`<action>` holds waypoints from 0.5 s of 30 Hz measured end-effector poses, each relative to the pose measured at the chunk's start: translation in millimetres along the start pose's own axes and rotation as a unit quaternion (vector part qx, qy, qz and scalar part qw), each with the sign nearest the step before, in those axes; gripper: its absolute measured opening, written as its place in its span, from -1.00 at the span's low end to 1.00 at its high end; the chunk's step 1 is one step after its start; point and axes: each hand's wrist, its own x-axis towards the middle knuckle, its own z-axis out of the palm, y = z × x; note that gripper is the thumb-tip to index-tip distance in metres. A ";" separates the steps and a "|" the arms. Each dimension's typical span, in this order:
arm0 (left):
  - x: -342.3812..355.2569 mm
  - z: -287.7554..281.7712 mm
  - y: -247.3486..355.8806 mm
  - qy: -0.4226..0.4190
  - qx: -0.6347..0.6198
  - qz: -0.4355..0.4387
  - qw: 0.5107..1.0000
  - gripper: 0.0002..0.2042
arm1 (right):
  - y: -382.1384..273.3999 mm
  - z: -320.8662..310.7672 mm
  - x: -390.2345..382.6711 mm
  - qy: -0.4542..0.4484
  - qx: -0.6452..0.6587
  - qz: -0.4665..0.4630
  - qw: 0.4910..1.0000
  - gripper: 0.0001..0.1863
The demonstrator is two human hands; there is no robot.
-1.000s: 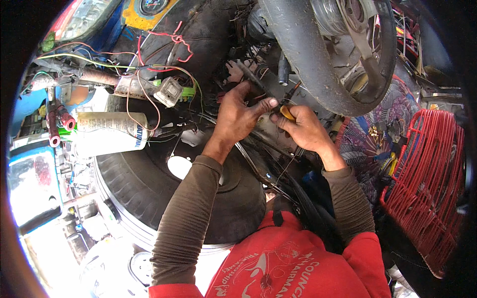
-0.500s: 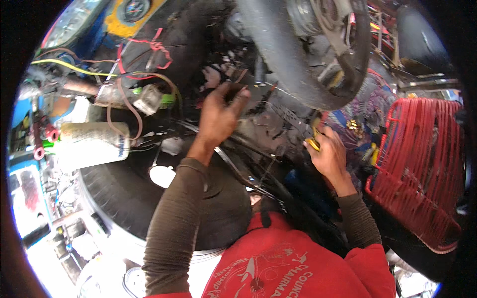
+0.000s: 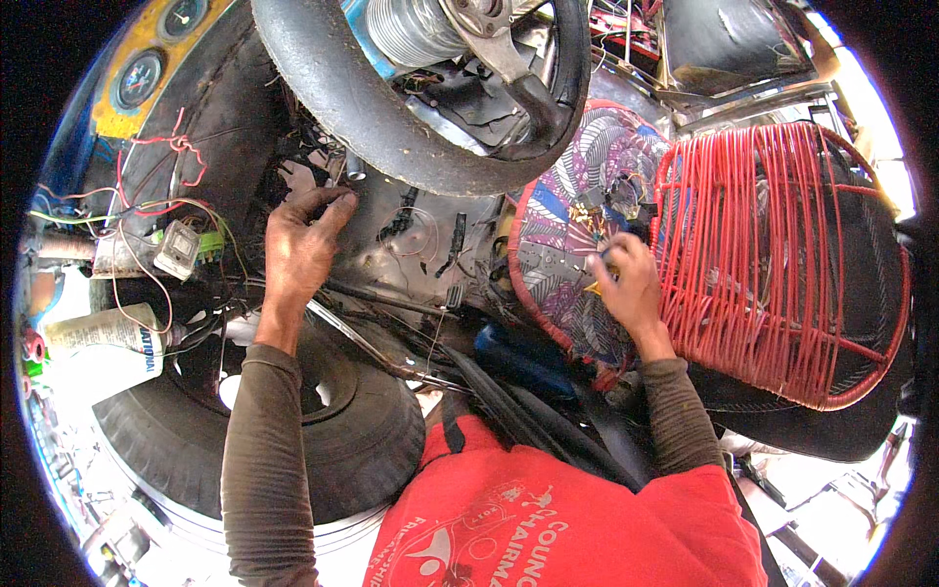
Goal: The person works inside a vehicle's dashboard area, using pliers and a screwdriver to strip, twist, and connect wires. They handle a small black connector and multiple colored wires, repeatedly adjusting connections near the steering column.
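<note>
Open gap beneath the obstructing steering wheel (image 3: pixel 396 137)

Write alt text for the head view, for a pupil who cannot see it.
A person's right hand holds a mostly hidden yellow object over patterned fabric, beside a red-corded frame. The left hand, fingers bent, is near a steering wheel; a tyre lies lower left.

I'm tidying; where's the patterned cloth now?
In the head view, right of centre: the patterned cloth lies left of the red-corded frame, partly hidden by the right hand.
</note>
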 end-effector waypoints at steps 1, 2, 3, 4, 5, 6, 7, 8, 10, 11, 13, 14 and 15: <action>0.5 -0.4 -0.1 0.002 0.007 -0.005 1.000 -0.67 | 1.3 5.2 10.4 0.018 0.039 0.042 0.998 -0.73; 1.2 -0.7 -0.4 0.007 0.018 -0.008 1.000 -0.68 | 2.2 10.2 20.5 0.035 0.070 0.069 0.995 -0.80; 1.8 -0.6 -1.1 -0.003 -0.002 -0.010 1.000 -0.68 | 2.6 14.4 28.2 0.040 0.069 0.059 0.995 -0.80; 2.7 -0.3 -1.8 -0.009 -0.019 -0.010 1.000 -0.68 | 2.3 18.7 35.2 0.042 0.070 0.056 0.995 -0.80; 3.8 -0.4 -2.5 -0.011 -0.029 -0.012 0.999 -0.69 | 1.5 22.6 41.5 0.045 0.070 0.057 0.995 -0.80; 4.4 -0.4 -3.4 -0.014 -0.033 -0.001 0.999 -0.69 | -0.6 27.0 45.7 0.054 0.085 0.052 0.994 -0.79; 4.9 0.2 -4.5 -0.015 -0.030 0.007 0.999 -0.69 | -2.6 30.0 48.0 0.045 0.060 0.045 0.996 -0.78; 5.0 0.6 -5.5 -0.015 -0.025 0.013 0.999 -0.69 | -4.6 32.9 49.9 0.035 0.034 0.042 0.998 -0.77; 4.4 1.2 -7.3 -0.015 -0.006 0.030 0.999 -0.69 | -7.5 36.9 52.1 0.035 -0.008 0.028 0.999 -0.75; 3.9 1.1 -7.5 -0.014 0.008 0.041 0.999 -0.69 | -8.0 38.0 53.1 0.028 -0.004 0.037 0.999 -0.75; 3.1 0.4 -6.3 -0.019 0.010 0.018 1.000 -0.70 | -8.1 39.1 54.2 0.012 0.005 0.059 0.998 -0.75; 2.5 0.3 -4.9 -0.019 0.008 0.025 0.999 -0.70 | -7.7 39.2 54.3 0.014 -0.006 0.058 0.998 -0.78; 2.3 -0.1 -3.0 -0.013 0.014 0.026 0.999 -0.71 | -6.7 39.0 54.4 0.026 -0.007 0.048 0.998 -0.79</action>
